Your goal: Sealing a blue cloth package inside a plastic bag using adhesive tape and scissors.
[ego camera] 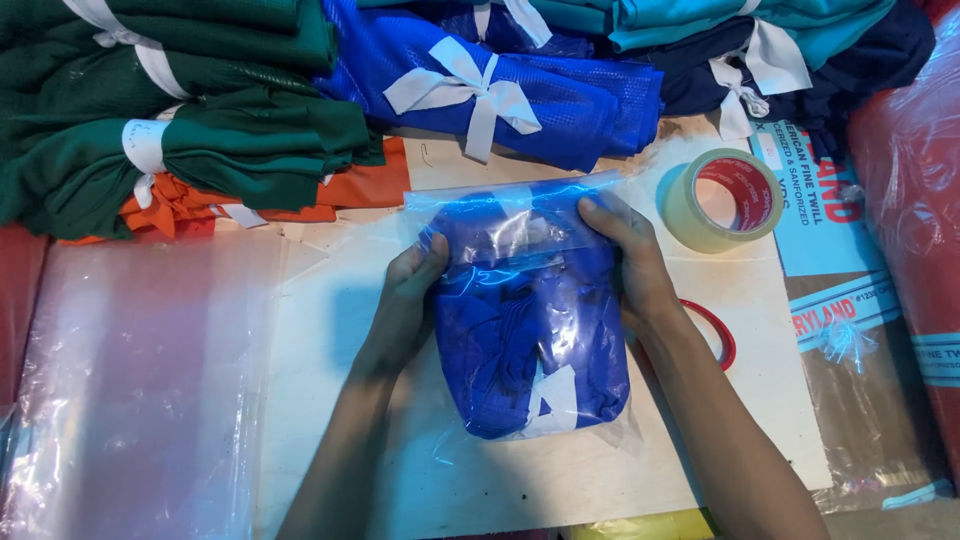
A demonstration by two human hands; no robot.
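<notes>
A folded royal-blue garment sits inside a clear plastic bag [530,330] at the middle of the white table [330,330]. My left hand [405,305] grips the bag's left side near its top, thumb on the plastic. On the right side my right hand [630,260] holds the bag, fingers curled over the folded flap. The bag's open end [510,200] points away from me and lies flat against the table.
A roll of tan tape [722,198] lies right of the bag, and a red ring [712,330] peeks from under my right wrist. Tied fabric bundles in green [200,140], blue [500,80] and teal line the far edge. Clear bags [130,380] lie at left.
</notes>
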